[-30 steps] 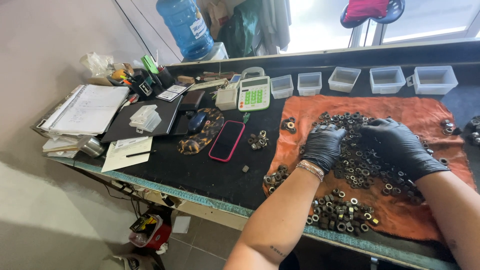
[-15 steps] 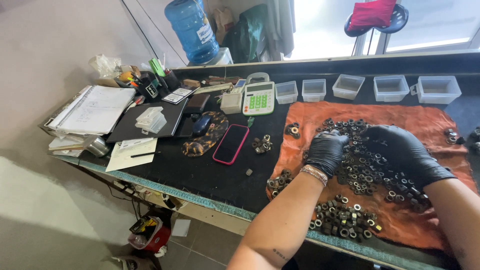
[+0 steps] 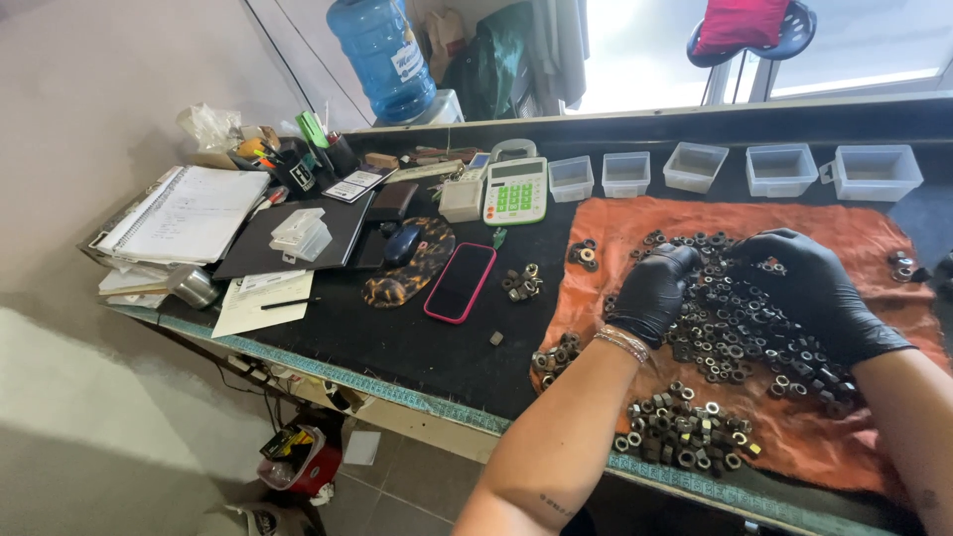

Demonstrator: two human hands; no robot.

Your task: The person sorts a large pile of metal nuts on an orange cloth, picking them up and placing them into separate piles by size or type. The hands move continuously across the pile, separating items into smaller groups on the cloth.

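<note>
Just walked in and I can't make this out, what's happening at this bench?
A person in black gloves has both hands in a big pile of metal nuts on an orange cloth. The left hand and right hand rest on the pile. Smaller heaps lie nearby, and clear bins line the back.

Dark metal nuts heaped loosely across rumpled orange cloth

Both gloved hands — left hand, right hand — have drawn closer over the nuts.
</note>
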